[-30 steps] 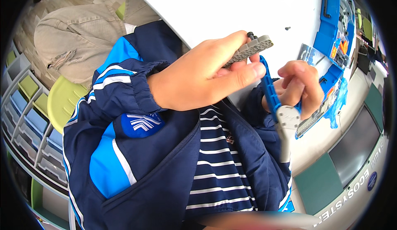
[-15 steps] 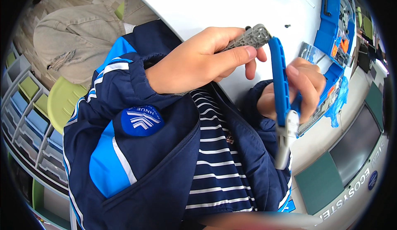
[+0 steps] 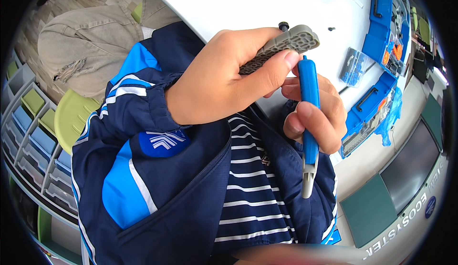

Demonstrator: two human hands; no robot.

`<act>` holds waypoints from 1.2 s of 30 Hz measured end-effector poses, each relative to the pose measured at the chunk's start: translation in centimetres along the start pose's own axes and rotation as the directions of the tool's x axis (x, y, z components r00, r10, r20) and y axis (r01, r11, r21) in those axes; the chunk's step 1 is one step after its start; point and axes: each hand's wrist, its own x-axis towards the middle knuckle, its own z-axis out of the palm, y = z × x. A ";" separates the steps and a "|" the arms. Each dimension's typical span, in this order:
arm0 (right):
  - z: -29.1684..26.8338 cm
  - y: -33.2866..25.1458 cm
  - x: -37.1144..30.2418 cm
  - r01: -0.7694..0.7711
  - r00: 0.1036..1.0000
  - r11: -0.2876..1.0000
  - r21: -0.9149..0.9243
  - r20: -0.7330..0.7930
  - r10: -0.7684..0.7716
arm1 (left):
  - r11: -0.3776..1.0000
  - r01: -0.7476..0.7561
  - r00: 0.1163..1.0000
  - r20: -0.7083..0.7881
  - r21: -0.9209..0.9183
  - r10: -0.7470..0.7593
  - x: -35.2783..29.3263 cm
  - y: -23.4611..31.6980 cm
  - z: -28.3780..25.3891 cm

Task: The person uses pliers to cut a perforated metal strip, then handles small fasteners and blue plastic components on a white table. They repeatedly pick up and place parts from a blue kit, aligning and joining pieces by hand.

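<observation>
My left hand point(image 3: 229, 76) is closed round a grey plastic piece point(image 3: 286, 42) with a honeycomb-patterned face and a rounded end. A black pin point(image 3: 284, 26) sticks out of its far side. To the right, my right hand point(image 3: 325, 107) grips a long blue plastic bar point(image 3: 310, 86) between thumb and fingers, held roughly upright. A light grey end piece point(image 3: 308, 181) is joined to the bar's lower end. The bar's narrow tip comes close beneath the grey piece, by my left thumb; I cannot tell whether they touch.
Beyond my hands lies a white table point(image 3: 267, 3) with a small black pin point(image 3: 331, 28) on it. At the right are a clear box of blue parts point(image 3: 354, 67), blue cases point(image 3: 379, 41) and a blue plastic bag point(image 3: 390, 117). A green chair point(image 3: 76, 115) stands at the left.
My right hand has moved left, bringing the blue bar next to my left hand and turning its narrow, smooth side up. The grey piece has tilted, showing more of its edge and the black pin.
</observation>
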 end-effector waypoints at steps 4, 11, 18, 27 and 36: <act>0.1 0.2 0.2 0.119 0.993 0.993 0.007 0.015 -0.120 | 0.999 0.025 0.999 0.035 0.031 -0.026 -0.2 0.0 -0.2; 0.6 0.4 0.3 0.165 0.984 0.986 -0.025 -0.059 -0.166 | 0.979 -0.127 0.992 0.037 0.159 0.123 -0.4 0.1 0.1; 0.0 0.2 0.4 0.124 0.992 0.992 -0.004 0.002 -0.124 | 0.983 -0.062 0.997 0.059 0.172 0.052 -0.4 0.2 -0.1; -0.1 0.5 0.5 0.141 0.990 0.990 0.030 -0.009 -0.141 | 0.983 -0.154 0.986 -0.045 0.101 0.159 -0.3 -0.3 0.4; 0.0 0.5 0.8 0.139 0.990 0.988 0.072 0.005 -0.139 | 0.980 -0.143 0.990 0.010 0.136 0.143 -0.4 0.1 0.0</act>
